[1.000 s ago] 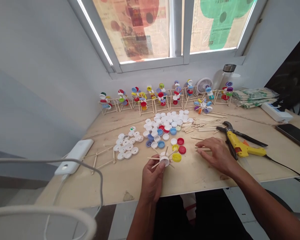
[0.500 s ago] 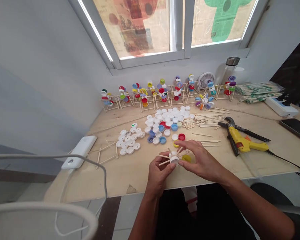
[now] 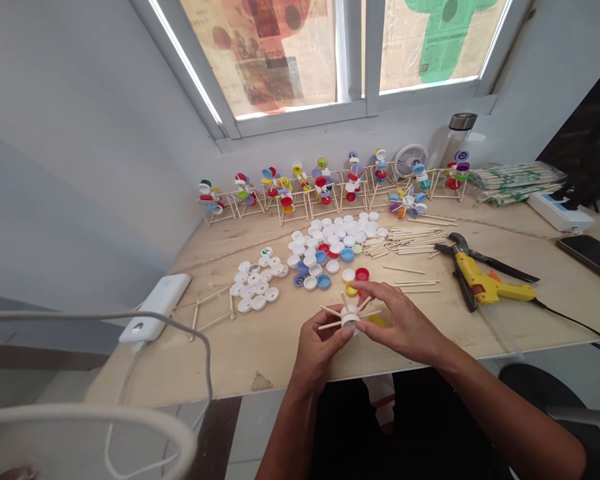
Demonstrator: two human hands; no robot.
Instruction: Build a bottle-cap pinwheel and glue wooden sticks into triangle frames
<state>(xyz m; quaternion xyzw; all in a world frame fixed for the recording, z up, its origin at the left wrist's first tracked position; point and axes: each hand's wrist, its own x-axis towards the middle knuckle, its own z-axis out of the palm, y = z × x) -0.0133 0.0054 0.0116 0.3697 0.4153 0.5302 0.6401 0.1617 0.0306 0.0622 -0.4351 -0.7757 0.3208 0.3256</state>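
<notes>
My left hand [image 3: 320, 347] pinches a white bottle cap hub [image 3: 351, 318] with several wooden sticks poking out like spokes, held just above the plywood table [image 3: 280, 347]. My right hand [image 3: 403, 320] reaches in from the right, its fingertips closed on one spoke of that same hub. A yellow cap [image 3: 377, 321] lies under my right fingers. Red and yellow caps [image 3: 362, 274] sit just beyond.
Piles of white and coloured caps [image 3: 330, 243], loose sticks [image 3: 413, 240], a yellow glue gun [image 3: 485, 283] and black pliers [image 3: 460, 243] lie to the right. Finished cap-and-stick models [image 3: 325, 187] line the wall. A white power bank [image 3: 155, 307] and a phone [image 3: 593, 252] sit near the table's edges.
My right hand left the sticks by the glue gun and moved left to the hub held in my left hand. It now grips a spoke.
</notes>
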